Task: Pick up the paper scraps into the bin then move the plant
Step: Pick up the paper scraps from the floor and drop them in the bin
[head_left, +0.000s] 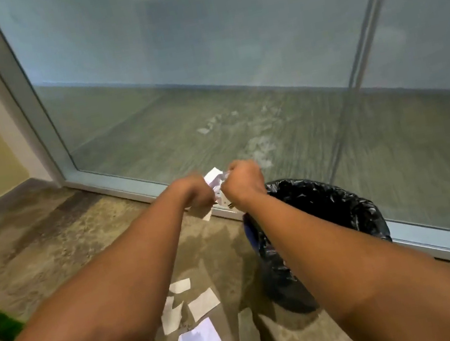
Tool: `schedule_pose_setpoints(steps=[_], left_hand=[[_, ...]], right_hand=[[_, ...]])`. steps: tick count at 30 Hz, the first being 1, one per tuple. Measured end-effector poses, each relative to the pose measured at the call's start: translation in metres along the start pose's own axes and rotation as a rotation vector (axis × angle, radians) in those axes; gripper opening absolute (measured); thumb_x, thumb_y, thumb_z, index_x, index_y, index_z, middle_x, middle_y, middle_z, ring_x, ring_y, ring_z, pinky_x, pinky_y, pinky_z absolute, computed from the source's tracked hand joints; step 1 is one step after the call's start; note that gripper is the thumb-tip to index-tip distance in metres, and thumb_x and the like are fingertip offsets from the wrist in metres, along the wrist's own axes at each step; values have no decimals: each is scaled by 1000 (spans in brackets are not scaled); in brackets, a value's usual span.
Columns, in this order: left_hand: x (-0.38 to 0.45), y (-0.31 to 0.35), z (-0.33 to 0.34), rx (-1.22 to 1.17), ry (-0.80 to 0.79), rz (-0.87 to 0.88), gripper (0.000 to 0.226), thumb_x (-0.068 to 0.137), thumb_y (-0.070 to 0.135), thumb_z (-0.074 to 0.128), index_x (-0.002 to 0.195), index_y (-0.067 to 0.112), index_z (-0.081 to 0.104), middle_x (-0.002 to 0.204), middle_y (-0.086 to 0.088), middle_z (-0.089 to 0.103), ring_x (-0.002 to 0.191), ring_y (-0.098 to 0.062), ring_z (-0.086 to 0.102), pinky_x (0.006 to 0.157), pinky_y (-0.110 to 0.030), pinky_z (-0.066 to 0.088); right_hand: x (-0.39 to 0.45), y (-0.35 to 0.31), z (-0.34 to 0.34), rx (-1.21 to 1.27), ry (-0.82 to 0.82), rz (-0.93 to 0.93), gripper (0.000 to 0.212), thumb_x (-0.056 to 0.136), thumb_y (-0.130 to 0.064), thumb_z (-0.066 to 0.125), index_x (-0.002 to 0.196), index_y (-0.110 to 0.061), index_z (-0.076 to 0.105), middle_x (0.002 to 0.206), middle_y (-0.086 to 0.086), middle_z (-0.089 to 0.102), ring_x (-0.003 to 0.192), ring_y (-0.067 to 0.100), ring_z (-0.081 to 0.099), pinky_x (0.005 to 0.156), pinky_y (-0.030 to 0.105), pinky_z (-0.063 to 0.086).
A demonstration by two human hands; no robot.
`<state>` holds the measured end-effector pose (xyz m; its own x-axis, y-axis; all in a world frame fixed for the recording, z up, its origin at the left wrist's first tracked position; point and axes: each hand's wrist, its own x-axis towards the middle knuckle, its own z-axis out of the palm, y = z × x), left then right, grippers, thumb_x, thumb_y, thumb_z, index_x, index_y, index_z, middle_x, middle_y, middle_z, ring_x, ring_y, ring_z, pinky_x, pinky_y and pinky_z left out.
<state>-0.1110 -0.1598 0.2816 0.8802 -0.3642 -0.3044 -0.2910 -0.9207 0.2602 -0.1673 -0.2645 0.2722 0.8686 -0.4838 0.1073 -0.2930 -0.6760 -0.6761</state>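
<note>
Both my hands grip one crumpled white paper wad (pixel 215 182) at arm's length.

My left hand (pixel 194 193) and right hand (pixel 245 181) are curled tight around the wad, just left of the round bin lined with a black plastic bag (pixel 330 212). Flat white paper scraps (pixel 199 340) lie on the mottled concrete floor (pixel 49 237) between my forearms. A frosted glass wall (pixel 200 69) stands behind the bin.

Two bare forearms, no sleeves in view, left hand (pixel 196 192) and right hand (pixel 243 180) ungloved
</note>
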Motion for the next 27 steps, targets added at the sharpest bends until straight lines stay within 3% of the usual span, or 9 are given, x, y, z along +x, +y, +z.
schedule_pose_setpoints(steps=[7, 10, 12, 14, 17, 20, 22, 24, 27], left_hand=[[4, 81, 20, 74, -61, 239, 36, 93, 34, 61, 110, 3, 68, 110, -17, 70, 94, -33, 65, 73, -35, 47], [5, 110, 35, 126, -89, 322, 36, 94, 34, 59, 113, 4, 67, 114, -16, 69, 103, -33, 66, 86, -37, 52], [6, 124, 42, 163, -134, 347, 35, 87, 31, 69, 112, 6, 71, 112, -13, 71, 92, -29, 66, 85, -36, 53], [5, 131, 46, 185, -189, 353, 37, 78, 28, 78, 108, 7, 74, 109, -12, 74, 80, -24, 61, 76, -34, 53], [2, 135, 46, 135, -254, 338, 66, 72, 32, 85, 130, 9, 62, 122, -11, 68, 88, -22, 60, 75, -31, 54], [2, 129, 43, -10, -207, 292, 88, 67, 34, 89, 143, 16, 48, 136, -5, 57, 110, -25, 60, 97, -40, 53], [6, 123, 41, -130, -136, 267, 80, 69, 31, 88, 139, 18, 52, 133, -5, 59, 115, -25, 60, 100, -37, 51], [10, 113, 39, -291, -53, 234, 67, 73, 29, 86, 133, 18, 58, 130, -5, 61, 116, -24, 60, 98, -31, 49], [16, 97, 37, -520, 69, 185, 44, 78, 25, 82, 118, 17, 67, 124, -4, 64, 111, -20, 61, 91, -25, 45]], right_hand=[[0, 62, -42, 31, -6, 324, 37, 75, -32, 75, 104, -8, 73, 110, 12, 72, 102, 29, 69, 71, 30, 50], [-3, 88, -54, 100, -58, 466, 35, 67, -25, 82, 95, -7, 74, 104, 11, 74, 95, 26, 72, 80, 37, 60], [-3, 101, -58, 91, -167, 498, 29, 64, -18, 84, 89, -8, 73, 101, 11, 75, 94, 25, 72, 87, 40, 59], [-3, 110, -63, 59, -259, 522, 18, 66, -14, 82, 78, -10, 70, 88, 9, 72, 80, 23, 70, 75, 36, 59], [-5, 116, -73, 94, -317, 560, 17, 79, -13, 73, 75, -14, 56, 77, 3, 56, 59, 16, 52, 51, 26, 46], [-2, 120, -72, -43, -299, 514, 17, 82, -13, 67, 71, -7, 55, 70, 6, 51, 56, 19, 48, 56, 28, 45], [-2, 117, -69, -71, -220, 478, 20, 80, -19, 68, 70, -4, 59, 72, 9, 57, 64, 25, 58, 61, 31, 46], [0, 112, -64, -13, -123, 447, 30, 80, -32, 73, 91, -4, 67, 89, 10, 63, 88, 30, 66, 66, 31, 48], [7, 95, -54, 55, -15, 370, 41, 81, -42, 72, 103, -7, 69, 103, 11, 67, 96, 31, 65, 69, 32, 50]])
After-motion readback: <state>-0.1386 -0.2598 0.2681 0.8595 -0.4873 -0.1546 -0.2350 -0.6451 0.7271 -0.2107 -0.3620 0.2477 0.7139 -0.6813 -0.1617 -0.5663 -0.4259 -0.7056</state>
